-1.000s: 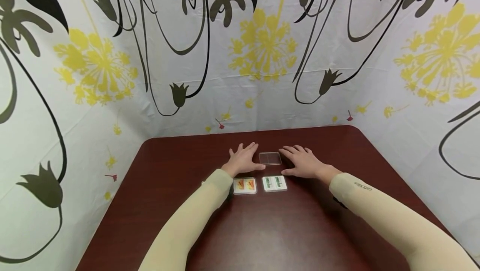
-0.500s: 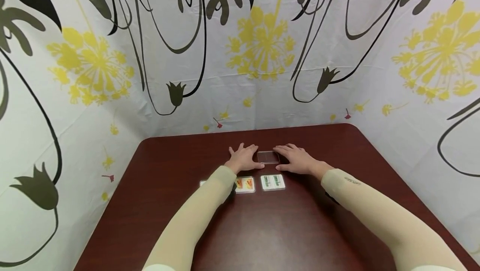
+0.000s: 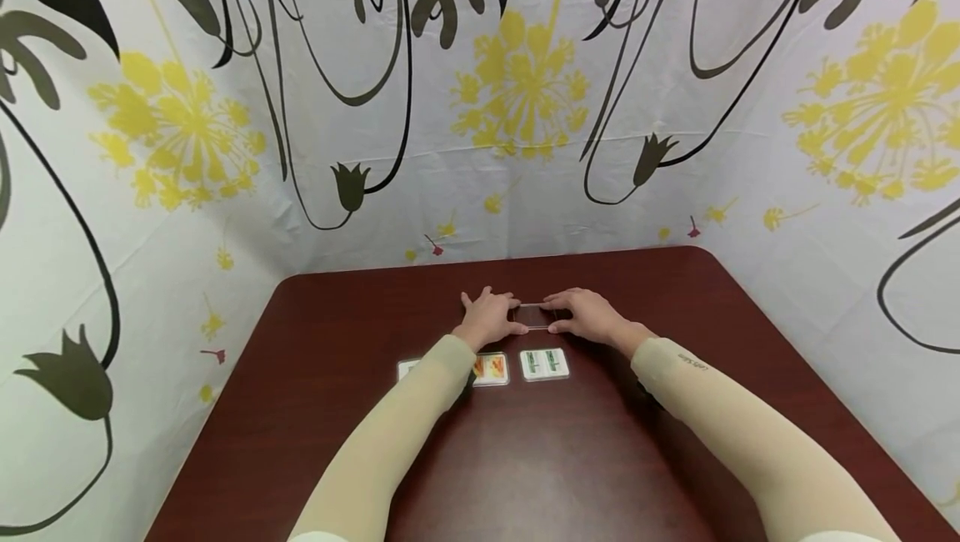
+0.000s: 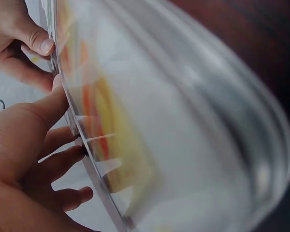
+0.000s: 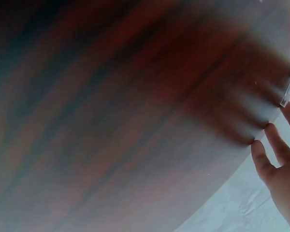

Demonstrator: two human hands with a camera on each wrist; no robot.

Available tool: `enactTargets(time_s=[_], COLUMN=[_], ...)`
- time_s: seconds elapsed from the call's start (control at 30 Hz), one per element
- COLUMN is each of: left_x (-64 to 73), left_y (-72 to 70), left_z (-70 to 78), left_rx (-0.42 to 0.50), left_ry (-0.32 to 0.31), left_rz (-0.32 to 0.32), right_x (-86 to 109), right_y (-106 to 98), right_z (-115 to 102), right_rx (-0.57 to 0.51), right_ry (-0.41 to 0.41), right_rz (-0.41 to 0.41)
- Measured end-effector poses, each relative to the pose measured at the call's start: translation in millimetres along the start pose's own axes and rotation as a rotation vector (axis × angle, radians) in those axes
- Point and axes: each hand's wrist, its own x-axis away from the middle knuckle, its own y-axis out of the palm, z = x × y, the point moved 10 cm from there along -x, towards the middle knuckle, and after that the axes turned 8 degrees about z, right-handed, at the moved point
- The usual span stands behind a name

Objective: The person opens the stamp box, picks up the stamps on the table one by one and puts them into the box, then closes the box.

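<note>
A flat, clear rectangular plastic case [image 3: 534,317] lies toward the far side of the table between both hands. My left hand [image 3: 487,321] holds its left end, thumb at the near edge and index finger at the far edge, the other fingers spread. On its right end my right hand [image 3: 590,314] has a similar hold. A clear corner of the case [image 5: 285,99] shows beside the right fingers in the right wrist view. Under the left forearm lies a clear case with orange pictures [image 3: 493,368], which looms large in the left wrist view [image 4: 111,135].
Nearer me sits a case with green-and-white cards [image 3: 545,364]. Another pale case [image 3: 405,368] pokes out left of the left sleeve. The dark red table [image 3: 570,459] meets a flower-printed cloth [image 3: 450,150] behind and at both sides.
My right hand has moved left onto the right end of the clear plastic case, its fingers closing in. The left hand has shifted slightly and drawn in at the left end.
</note>
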Motion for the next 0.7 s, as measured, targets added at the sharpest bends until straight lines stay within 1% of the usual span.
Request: enactTargets(time_s=[0.2, 0.53, 0.7], left_x=[-3.3, -0.1, -1.8], left_y=[-0.7, -3.5, -1.0], left_z=[6.1, 11.7, 13.5], left_rx=[-0.045, -0.089, -0.13], left_ry=[0.018, 0.056, 0.08], left_rz=[0.02, 0.04, 0.023], right_x=[1.2, 2.9, 0.0], right_y=[-1.8, 0.7, 1.3], right_z=[-2.4, -6.4, -10.2], right_rx=[0.006, 0.035, 0.063], right_ry=[0.007, -0.015, -0.036], right_rz=[0.012, 0.035, 0.035])
